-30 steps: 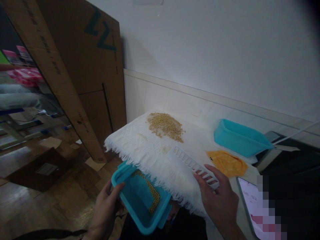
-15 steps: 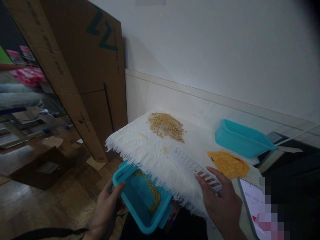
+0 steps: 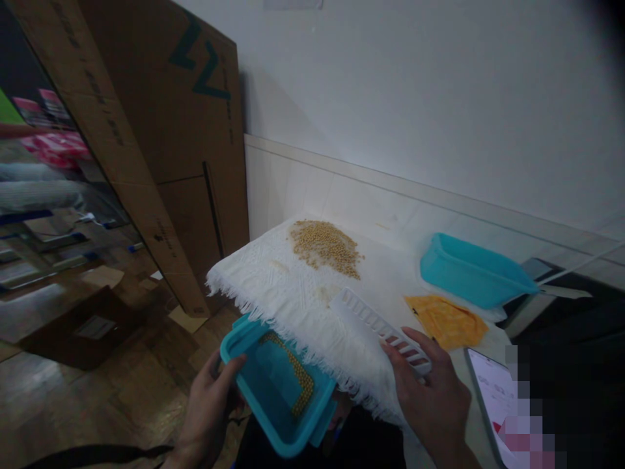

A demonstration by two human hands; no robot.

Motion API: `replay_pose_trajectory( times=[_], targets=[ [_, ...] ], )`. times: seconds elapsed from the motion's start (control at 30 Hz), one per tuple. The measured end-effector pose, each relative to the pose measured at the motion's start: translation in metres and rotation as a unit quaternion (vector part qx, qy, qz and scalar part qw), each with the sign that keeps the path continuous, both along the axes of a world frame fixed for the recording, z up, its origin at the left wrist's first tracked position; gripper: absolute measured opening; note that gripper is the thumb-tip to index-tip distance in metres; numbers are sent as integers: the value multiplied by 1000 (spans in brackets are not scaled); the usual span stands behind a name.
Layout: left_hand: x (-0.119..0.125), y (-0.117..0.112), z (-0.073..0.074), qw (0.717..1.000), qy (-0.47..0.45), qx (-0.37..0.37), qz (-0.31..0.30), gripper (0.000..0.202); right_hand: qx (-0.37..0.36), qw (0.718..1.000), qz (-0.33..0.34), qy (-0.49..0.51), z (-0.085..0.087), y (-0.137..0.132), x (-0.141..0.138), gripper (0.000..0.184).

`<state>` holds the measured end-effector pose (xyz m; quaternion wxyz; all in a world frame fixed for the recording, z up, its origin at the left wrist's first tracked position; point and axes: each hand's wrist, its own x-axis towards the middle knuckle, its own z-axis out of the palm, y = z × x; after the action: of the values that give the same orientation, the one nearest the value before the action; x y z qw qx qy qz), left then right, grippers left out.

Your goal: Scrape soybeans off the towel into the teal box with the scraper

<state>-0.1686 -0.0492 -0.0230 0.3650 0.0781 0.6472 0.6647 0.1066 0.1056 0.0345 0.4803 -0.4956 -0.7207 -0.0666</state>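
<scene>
My left hand (image 3: pixel 208 397) grips the left rim of a teal plastic container (image 3: pixel 263 397), thumb over the edge. The container is held just below the table's front edge, and a curved band of soybeans (image 3: pixel 303 384) lies in it. My right hand (image 3: pixel 432 391) is closed around the near end of a long white plastic piece with a row of slots (image 3: pixel 371 320). That piece rests on or just above the white fringed cloth (image 3: pixel 263 280); I cannot tell which. Farther back on the cloth is a spread pile of soybeans (image 3: pixel 327 246).
A second teal bin (image 3: pixel 478 270) stands at the right rear, with a yellow cloth (image 3: pixel 446 319) in front of it. A phone (image 3: pixel 491 397) lies at the right edge. A tall cardboard box (image 3: pixel 195 130) rises on the left, and another person's legs (image 3: pixel 43 189) show beyond it.
The slotted white piece and my right hand have shifted very slightly. The container and the soybean pile look unchanged.
</scene>
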Motion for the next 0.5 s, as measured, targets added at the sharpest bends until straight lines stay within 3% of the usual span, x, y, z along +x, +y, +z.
replay_pose_trajectory(
  times=[0.23,0.37,0.5],
  targets=[
    [0,0,-6,1000,2,5,-5,63,7,1000,25,1,-11,-8,-3,46],
    [0,1,-8,1000,12,-2,5,64,53,997,37,-47,-5,-18,-10,40],
    [1,1,-8,1000,17,-2,11,63,92,982,126,-108,6,-28,-15,27]
  ],
)
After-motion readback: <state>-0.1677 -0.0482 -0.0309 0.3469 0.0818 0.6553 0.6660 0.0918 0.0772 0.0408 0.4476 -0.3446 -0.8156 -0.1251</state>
